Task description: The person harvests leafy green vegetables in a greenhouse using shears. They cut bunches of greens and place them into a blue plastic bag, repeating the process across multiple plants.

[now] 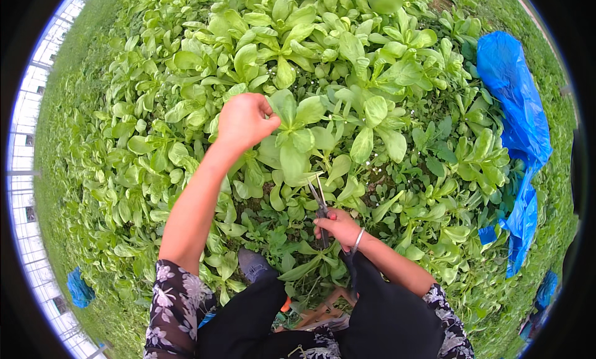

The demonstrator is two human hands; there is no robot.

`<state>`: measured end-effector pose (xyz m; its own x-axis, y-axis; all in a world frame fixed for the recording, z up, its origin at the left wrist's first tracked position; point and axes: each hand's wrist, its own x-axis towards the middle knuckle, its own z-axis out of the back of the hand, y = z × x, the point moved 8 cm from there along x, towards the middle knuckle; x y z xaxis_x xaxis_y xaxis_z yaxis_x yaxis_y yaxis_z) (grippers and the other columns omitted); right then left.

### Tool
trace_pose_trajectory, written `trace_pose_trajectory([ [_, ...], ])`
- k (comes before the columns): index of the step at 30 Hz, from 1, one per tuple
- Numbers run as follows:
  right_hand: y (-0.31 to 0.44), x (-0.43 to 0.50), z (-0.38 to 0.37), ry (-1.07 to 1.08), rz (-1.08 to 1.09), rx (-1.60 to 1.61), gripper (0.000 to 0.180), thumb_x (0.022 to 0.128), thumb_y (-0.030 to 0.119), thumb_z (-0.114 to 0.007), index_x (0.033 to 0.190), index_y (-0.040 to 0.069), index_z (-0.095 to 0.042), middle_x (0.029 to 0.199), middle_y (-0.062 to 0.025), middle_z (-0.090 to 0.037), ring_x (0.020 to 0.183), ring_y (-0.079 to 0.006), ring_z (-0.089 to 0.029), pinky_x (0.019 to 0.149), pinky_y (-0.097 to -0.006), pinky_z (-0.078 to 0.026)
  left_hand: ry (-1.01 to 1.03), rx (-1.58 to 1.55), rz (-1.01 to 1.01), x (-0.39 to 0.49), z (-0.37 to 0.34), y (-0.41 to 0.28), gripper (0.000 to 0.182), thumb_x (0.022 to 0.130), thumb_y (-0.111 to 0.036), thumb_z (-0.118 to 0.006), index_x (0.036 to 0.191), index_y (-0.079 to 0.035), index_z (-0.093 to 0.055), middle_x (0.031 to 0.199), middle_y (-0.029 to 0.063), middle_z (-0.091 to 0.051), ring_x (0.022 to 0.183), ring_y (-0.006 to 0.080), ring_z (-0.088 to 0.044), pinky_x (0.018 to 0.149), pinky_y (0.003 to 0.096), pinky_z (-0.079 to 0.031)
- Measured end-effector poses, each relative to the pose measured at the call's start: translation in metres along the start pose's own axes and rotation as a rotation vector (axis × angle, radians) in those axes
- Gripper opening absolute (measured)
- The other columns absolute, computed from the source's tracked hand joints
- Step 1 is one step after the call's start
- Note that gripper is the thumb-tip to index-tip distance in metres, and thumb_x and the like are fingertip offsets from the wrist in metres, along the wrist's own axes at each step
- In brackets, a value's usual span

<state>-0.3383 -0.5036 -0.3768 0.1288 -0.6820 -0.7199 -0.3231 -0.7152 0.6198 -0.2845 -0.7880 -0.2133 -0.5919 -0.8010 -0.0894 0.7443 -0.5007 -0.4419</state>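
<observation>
My left hand is curled beside the upper leaves of a broad-leaved green plant; whether its fingers hold a leaf I cannot tell. Lower down and to the right, my right hand grips dark-handled scissors with a red part near the thumb. Their slim metal blades stand a little apart, pointing up among leaves under that plant. A pale stem or leaf edge lies across the blade tips. A silver bracelet circles my right wrist.
Leafy plants grow densely all round. A long blue plastic bag lies on them at the right, and a smaller blue bag at the lower left. My shoe stands among low plants. A brown slatted object is between my legs.
</observation>
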Motion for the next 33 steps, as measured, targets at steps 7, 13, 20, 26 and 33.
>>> trace_pose_trajectory([
  [7, 0.044, 0.031, 0.008, 0.212, -0.122, 0.107, 0.045, 0.091, 0.049, -0.051, 0.084, 0.005, -0.056, 0.072, -0.0097, -0.063, 0.058, -0.0220, -0.065, 0.058, -0.0330, -0.056, 0.177, -0.420, -0.016, -0.024, 0.010, 0.020, 0.056, 0.073, -0.027, -0.079, 0.118, -0.001, -0.057, 0.108, 0.0119, -0.061, 0.080, 0.0144, -0.059, 0.071, 0.0297, -0.050],
  [13, 0.062, 0.084, -0.009, 0.400, -0.233, 0.288, 0.049, 0.094, 0.046, -0.039, 0.103, 0.001, -0.055, 0.097, -0.0162, -0.064, 0.089, -0.0335, -0.066, 0.084, -0.0444, -0.052, -0.175, 0.111, -0.056, 0.004, -0.036, 0.018, 0.082, 0.065, -0.048, -0.080, 0.127, -0.001, -0.052, 0.113, 0.0174, -0.061, 0.101, 0.0299, -0.060, 0.087, 0.0415, -0.049],
  [20, 0.073, 0.098, -0.008, 0.277, -0.173, 0.386, 0.040, 0.092, 0.047, -0.049, 0.077, 0.010, -0.052, 0.061, -0.0063, -0.055, 0.050, -0.0171, -0.056, 0.045, -0.0336, -0.049, 0.042, -0.684, 0.078, 0.011, -0.063, 0.045, 0.042, 0.080, -0.026, -0.074, 0.110, 0.001, -0.063, 0.095, 0.0105, -0.069, 0.084, 0.0206, -0.063, 0.078, 0.0310, -0.050],
  [26, 0.049, 0.051, -0.031, 0.463, -0.285, -0.012, 0.043, 0.093, 0.049, -0.048, 0.085, 0.007, -0.056, 0.072, -0.0071, -0.061, 0.056, -0.0211, -0.062, 0.054, -0.0342, -0.053, 0.127, -1.450, 0.252, -0.050, 0.029, 0.124, 0.046, 0.076, -0.023, -0.065, 0.114, 0.002, -0.054, 0.083, 0.0103, -0.063, 0.072, 0.0207, -0.063, 0.073, 0.0347, -0.054],
  [33, 0.031, 0.121, -0.063, 0.580, -0.534, 0.082, 0.046, 0.093, 0.051, -0.045, 0.091, 0.007, -0.056, 0.083, -0.0089, -0.063, 0.073, -0.0263, -0.065, 0.071, -0.0434, -0.054, 0.379, -0.674, 0.354, -0.081, -0.023, 0.133, 0.095, 0.063, -0.013, -0.080, 0.144, -0.010, -0.030, 0.110, 0.0122, -0.060, 0.093, 0.0239, -0.061, 0.085, 0.0336, -0.052],
])
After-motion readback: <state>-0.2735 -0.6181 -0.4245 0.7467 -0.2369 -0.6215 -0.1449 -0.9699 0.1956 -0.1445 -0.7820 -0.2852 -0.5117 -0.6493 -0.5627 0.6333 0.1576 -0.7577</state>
